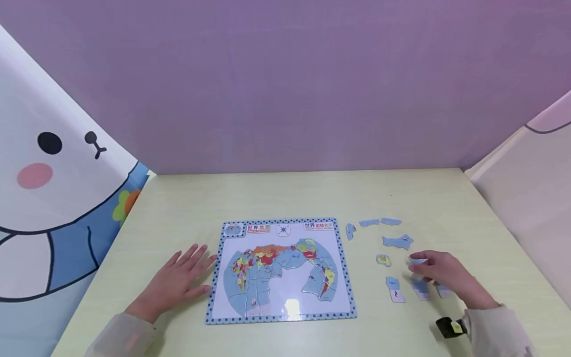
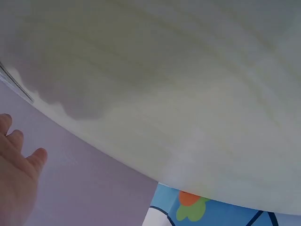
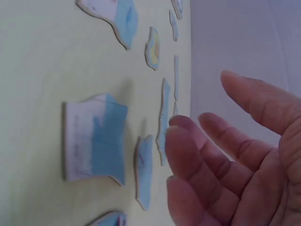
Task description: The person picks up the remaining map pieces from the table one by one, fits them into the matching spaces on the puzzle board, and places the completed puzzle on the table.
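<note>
A world map puzzle board (image 1: 292,285) with a blue dotted border lies mid-table, its blue and many-coloured pieces (image 1: 292,259) forming an arch. My left hand (image 1: 176,282) is spread, palm down, with fingertips right at the board's left border. To the right of the loose pieces, my right hand (image 1: 439,270) hovers low with fingers loosely bent. In the right wrist view its thumb (image 3: 256,96) stands apart from the fingers, nothing between them. A small blue piece (image 1: 418,260) shows at its fingertips. Below the hand lie pink-and-blue pieces (image 1: 420,288), partly covered.
More loose pieces lie right of the board: a long blue one (image 1: 398,242), a small yellow one (image 1: 383,260), thin blue strips (image 1: 369,223) and a pink-and-blue one (image 1: 395,290). A black device (image 1: 450,327) is at my right wrist. A purple cloth (image 1: 285,89) stands behind the table.
</note>
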Demonstrator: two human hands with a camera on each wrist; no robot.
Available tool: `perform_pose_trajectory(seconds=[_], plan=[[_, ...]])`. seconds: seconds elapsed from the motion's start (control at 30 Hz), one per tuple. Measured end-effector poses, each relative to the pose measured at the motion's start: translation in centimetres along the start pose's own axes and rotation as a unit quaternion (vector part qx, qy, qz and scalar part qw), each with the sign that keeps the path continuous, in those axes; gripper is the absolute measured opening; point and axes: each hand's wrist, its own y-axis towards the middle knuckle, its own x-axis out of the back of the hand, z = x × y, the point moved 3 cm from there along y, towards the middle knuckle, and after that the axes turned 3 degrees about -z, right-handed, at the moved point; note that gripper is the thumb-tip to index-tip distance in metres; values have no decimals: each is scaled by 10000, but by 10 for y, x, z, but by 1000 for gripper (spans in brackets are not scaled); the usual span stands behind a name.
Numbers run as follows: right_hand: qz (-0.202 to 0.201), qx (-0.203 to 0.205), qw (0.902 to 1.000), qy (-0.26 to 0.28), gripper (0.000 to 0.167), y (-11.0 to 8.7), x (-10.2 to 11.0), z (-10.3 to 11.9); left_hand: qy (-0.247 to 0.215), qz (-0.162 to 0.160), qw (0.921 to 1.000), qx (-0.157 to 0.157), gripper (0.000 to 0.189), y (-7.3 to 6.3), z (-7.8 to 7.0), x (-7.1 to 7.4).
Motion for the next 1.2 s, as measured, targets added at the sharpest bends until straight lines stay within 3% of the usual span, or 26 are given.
perform_pose_trajectory(seconds=[0.1, 0.47, 0.77, 1.2], plan=[[69, -77, 9999, 90, 50, -1, -5, -2, -9, 44, 10000, 36, 72, 1, 0, -2], [166, 222, 9996, 9, 41, -8, -26, 3, 79, 352, 9993, 33, 79, 2, 1, -2], [321, 221, 9992, 8, 40, -11, -36, 7, 331, 541, 9975, -303, 97, 10, 3, -2], [326, -114, 9987, -366, 40, -14, -42, 10, 267, 733, 9961, -415, 102, 19, -3, -6]])
